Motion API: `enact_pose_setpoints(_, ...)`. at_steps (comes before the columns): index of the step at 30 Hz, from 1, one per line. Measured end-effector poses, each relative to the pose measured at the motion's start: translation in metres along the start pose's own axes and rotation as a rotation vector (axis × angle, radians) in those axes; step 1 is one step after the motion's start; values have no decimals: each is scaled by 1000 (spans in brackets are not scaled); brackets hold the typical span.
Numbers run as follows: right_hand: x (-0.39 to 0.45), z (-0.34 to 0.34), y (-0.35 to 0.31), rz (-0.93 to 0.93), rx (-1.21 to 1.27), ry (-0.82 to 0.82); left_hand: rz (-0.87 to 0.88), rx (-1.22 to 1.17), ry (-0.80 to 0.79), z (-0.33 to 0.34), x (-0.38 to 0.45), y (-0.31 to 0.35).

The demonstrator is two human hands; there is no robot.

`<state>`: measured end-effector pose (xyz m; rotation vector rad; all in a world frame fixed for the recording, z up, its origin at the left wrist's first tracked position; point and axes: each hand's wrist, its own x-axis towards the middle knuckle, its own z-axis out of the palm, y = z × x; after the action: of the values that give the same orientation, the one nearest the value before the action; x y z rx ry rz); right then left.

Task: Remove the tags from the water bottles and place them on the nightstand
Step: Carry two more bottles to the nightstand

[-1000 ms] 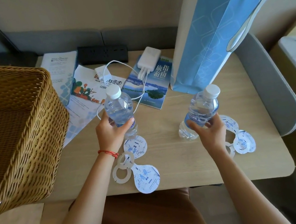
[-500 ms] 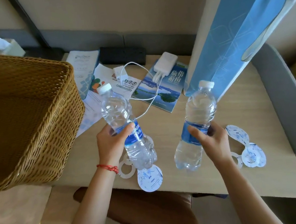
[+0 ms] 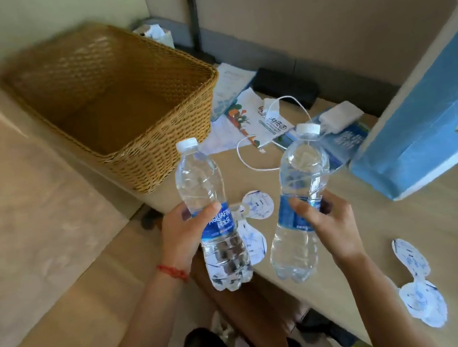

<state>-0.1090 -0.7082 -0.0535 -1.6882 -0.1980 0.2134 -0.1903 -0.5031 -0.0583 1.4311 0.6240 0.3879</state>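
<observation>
My left hand (image 3: 184, 233) grips a clear water bottle (image 3: 213, 217) with a blue label and white cap, held upright above the table's near edge. My right hand (image 3: 329, 223) grips a second such bottle (image 3: 300, 201), tilted slightly right. Neither bottle has a tag on its neck. One white paper tag with blue print (image 3: 257, 204) lies on the wooden table (image 3: 407, 224) between and behind the bottles. Another white tag (image 3: 417, 285) lies near the table's front right edge.
A large wicker basket (image 3: 140, 145) stands at the left, partly on the table. Leaflets (image 3: 238, 112), a white charger (image 3: 338, 119) with its cable, a black power strip (image 3: 286, 87) and a blue paper bag (image 3: 434, 124) crowd the back. A beige surface lies at the left.
Both bottles have been lifted off the table and brought closer to me and leftward. My view has swung left, so the basket now sits near the middle.
</observation>
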Motion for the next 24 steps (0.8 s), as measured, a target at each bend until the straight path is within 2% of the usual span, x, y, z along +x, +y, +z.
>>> enact_pose_setpoints(8, -9, 72, 0, 24, -18, -316, -29, -45, 330, -78, -55, -11)
enact_pose_setpoints(14, -32, 136, -9, -68, -90, -553, -21, -47, 578, -136, -101, -19)
enact_pose_setpoints(24, -122, 258, -30, -104, -71, -996, 9, -107, 943, -241, -213, -32)
